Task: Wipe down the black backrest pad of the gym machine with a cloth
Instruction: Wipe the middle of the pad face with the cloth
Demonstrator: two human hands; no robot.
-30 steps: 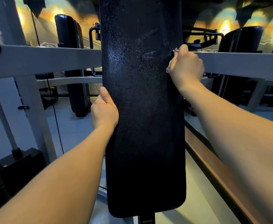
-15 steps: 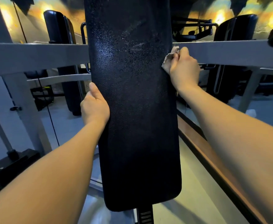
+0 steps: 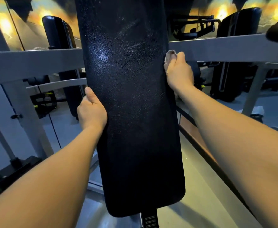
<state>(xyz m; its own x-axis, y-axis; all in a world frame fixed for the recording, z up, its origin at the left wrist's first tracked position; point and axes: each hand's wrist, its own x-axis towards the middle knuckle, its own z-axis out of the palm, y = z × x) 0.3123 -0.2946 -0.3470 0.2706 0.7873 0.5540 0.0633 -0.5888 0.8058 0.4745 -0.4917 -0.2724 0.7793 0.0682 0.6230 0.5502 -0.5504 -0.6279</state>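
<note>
the black backrest pad [image 3: 131, 112] runs tall down the centre of the frame, its top cut off by the upper edge and its rounded lower end near the bottom centre, above a ribbed post [image 3: 149, 219]. my left hand [image 3: 91, 111] clasps the pad's left edge at mid height, thumb lying up along the edge, the other fingers hidden behind it. my right hand [image 3: 178, 71] is curled shut around a bunched grey cloth [image 3: 169, 55], pressing it against the pad's right edge, higher up than the left hand. a grey crossbar [image 3: 28, 63] passes behind the pad on both sides, level with the cloth, so the room just beside that edge is tight there. below the bar both sides open onto pale floor [image 3: 200, 195], with a brown rail [image 3: 205, 155] slanting away at lower right. the pad's skin is pebbled and glossy, with a bright wet-looking sheen and pale smeared streaks in its upper half; the lower half reads dull and dark.
</note>
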